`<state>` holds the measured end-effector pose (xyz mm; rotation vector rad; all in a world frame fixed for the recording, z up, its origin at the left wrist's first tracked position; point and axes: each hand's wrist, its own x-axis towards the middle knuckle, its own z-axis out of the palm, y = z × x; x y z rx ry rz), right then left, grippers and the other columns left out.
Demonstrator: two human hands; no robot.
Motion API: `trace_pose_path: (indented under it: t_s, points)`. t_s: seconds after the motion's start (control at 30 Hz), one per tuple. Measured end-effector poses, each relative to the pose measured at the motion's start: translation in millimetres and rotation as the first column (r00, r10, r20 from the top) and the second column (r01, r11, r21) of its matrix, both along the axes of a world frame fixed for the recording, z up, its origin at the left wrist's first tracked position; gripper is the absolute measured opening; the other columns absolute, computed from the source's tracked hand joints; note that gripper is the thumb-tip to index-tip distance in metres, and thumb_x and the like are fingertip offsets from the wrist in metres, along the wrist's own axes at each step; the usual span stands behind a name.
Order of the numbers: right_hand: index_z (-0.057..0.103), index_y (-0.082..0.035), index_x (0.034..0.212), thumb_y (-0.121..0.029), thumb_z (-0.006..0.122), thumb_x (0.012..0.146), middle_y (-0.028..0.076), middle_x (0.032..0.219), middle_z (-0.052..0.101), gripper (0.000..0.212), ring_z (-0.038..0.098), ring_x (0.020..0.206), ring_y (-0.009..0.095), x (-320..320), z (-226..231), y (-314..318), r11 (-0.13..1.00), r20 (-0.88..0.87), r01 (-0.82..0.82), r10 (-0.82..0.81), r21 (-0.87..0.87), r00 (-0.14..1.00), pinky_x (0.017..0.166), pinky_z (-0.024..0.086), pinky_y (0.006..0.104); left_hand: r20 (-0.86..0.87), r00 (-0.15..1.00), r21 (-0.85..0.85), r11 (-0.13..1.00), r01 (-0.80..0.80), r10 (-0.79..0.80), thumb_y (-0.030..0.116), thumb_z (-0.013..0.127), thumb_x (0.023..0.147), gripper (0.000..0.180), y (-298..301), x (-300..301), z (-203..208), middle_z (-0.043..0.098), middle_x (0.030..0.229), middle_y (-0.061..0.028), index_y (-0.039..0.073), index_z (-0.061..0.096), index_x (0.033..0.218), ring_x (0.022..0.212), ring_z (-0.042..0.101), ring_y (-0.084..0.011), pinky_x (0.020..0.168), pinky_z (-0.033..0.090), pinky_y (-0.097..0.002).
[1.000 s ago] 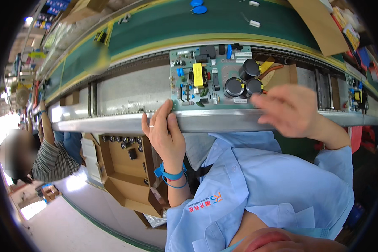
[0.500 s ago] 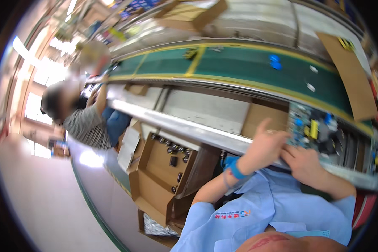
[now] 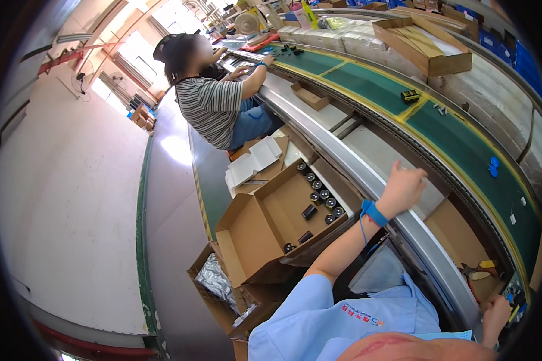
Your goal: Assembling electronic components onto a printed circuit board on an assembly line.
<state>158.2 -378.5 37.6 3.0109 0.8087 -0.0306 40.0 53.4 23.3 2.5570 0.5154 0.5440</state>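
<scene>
My left hand (image 3: 403,189) is raised over the metal rail (image 3: 343,150) at the conveyor's near side, wearing a blue wrist strap (image 3: 373,213). Its index finger points up, the other fingers are loosely bent, and nothing shows in it. At the lower right my right hand (image 3: 495,316) has its fingers curled in; whether something is between them is hidden. It is beside a cardboard tray (image 3: 454,231) with pliers (image 3: 480,272) at its near end. Partly cut off past that hand lie small blue and yellow parts (image 3: 515,301).
A green conveyor belt (image 3: 367,86) carries a black-yellow part (image 3: 410,96), blue pieces (image 3: 494,166) and small white pieces. Left of my arm, an open carton (image 3: 271,198) holds several black cylinders (image 3: 324,194). A co-worker in a striped shirt (image 3: 214,111) sits farther along the line.
The view has swung left. My hands were close together at the parts by the rail; now they are far apart, the left one out over the rail, the right one at the lower right.
</scene>
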Motion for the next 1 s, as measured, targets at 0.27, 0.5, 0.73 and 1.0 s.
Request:
trace_pose_path:
  t_s: [0.27, 0.5, 0.73, 1.0]
  points:
    - [0.051, -0.004, 0.077, 0.000, 0.051, 0.077, 0.015, 0.073, 0.054, 0.004, 0.057, 0.072, 0.034, 31.4, -46.3, -99.2, 0.985, 0.077, 0.166, -0.161, -0.057, 0.984, 0.063, 0.044, 0.0433, -0.136, 0.990, -0.006, 0.999, -0.047, 0.046, 0.024, 0.058, 0.085, 0.025, 19.1, -3.0, -5.3, 0.068, 0.085, -0.0106, 0.008, 0.063, 0.104, 0.088, 0.064, -0.0278, 0.102, 0.032, -0.0501]
    - [0.061, -0.007, 0.078, -0.014, 0.056, 0.080, 0.017, 0.075, 0.062, 0.009, 0.061, 0.073, 0.037, 8.9, -13.6, -76.8, 0.966, 0.194, 0.254, -0.241, -0.048, 0.951, 0.061, 0.046, 0.0484, -0.115, 0.993, 0.042, 0.999, -0.003, 0.007, 0.028, 0.057, 0.086, 0.030, 31.6, -6.2, -4.0, 0.070, 0.086, -0.0119, 0.009, 0.063, 0.109, 0.083, 0.066, -0.0288, 0.090, 0.039, -0.0477]
    - [0.063, -0.010, 0.069, -0.005, 0.057, 0.072, 0.014, 0.069, 0.063, 0.008, 0.063, 0.072, 0.035, 1.7, 9.9, -76.6, 0.893, 0.152, 0.451, -0.444, -0.010, 0.883, 0.063, 0.050, 0.0448, -0.219, 0.974, 0.032, 0.998, 0.060, -0.052, 0.032, 0.058, 0.087, 0.031, 28.7, 0.2, -5.9, 0.069, 0.092, -0.0098, 0.012, 0.062, 0.110, 0.091, 0.064, -0.0275, 0.099, 0.036, -0.0438]
    - [0.062, -0.009, 0.073, -0.005, 0.058, 0.074, 0.013, 0.071, 0.063, 0.006, 0.063, 0.075, 0.033, 4.4, 0.1, -135.2, 0.828, 0.229, 0.553, -0.559, 0.098, 0.797, 0.064, 0.049, 0.0445, -0.190, 0.981, -0.051, 0.998, 0.031, -0.040, 0.030, 0.059, 0.087, 0.029, 23.1, -1.1, -3.5, 0.069, 0.090, -0.0093, 0.011, 0.062, 0.109, 0.088, 0.064, -0.0269, 0.097, 0.038, -0.0407]
